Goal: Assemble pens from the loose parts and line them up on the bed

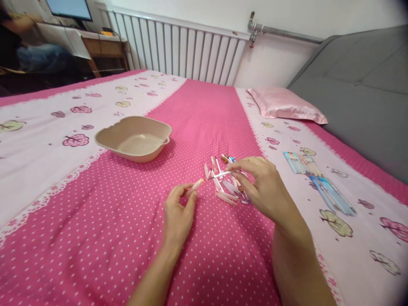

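Note:
Over the pink dotted bedsheet [127, 221], my left hand [181, 206] pinches a pale pen barrel [196, 185] with a yellowish end. My right hand [263, 185] holds a thin white pen refill [220, 174] between thumb and fingers. The refill's dark tip points at the barrel's end, and I cannot tell whether they touch. Below and behind my right hand lies a loose pile of pen parts [227, 196]: pinkish barrels, white refills and small coloured pieces. My fingers cover part of the pile.
Left of the pile stands a beige plastic basin [134, 140]. Two rows of pens, one mixed [302, 163] and one blue [333, 195], lie at the right. A pink pillow [287, 104] rests by the grey headboard [360, 80]. Someone sits near a desk [103, 47] at the far left.

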{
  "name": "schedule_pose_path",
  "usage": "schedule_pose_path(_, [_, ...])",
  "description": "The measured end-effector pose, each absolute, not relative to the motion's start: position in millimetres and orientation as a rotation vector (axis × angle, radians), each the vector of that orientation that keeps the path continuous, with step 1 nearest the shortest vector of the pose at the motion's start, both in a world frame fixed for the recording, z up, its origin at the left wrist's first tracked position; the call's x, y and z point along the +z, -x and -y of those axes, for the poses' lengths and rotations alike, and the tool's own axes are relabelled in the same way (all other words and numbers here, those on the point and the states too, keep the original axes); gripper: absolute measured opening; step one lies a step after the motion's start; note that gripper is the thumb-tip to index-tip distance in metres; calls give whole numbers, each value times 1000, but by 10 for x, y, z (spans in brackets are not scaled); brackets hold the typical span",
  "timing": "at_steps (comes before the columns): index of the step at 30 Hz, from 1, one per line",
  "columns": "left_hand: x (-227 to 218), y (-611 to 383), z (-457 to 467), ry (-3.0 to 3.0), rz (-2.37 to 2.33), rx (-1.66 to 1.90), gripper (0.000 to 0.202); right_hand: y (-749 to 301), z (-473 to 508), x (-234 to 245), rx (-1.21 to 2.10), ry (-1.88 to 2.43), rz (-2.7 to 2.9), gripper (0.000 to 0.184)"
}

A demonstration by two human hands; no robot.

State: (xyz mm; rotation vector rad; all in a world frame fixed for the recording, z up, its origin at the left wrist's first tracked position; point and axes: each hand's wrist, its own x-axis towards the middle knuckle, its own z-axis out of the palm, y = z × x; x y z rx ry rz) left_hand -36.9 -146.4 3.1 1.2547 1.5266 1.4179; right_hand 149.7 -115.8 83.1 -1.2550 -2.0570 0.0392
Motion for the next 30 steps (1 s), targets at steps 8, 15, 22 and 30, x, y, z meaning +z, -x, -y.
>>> schedule_pose_path(8, [72,378,1480,-1395,-1566,1449,13,-1510,1115,743,-32,1368,2030,16])
schedule_pose_path(15, [0,398,1450,-1536,-1587,1457,17,-1416,1183,793,3,1450,2066,18])
schedule_pose_path(22, [9,397,1467,-1620,-1604,1405,17,-1341,1212,772,92,1383,2038,20])
schedule_pose_path(30, [-28,388,1472,-1604,-1582,1291,21,-1323,1201,846,129,1186,1971,28])
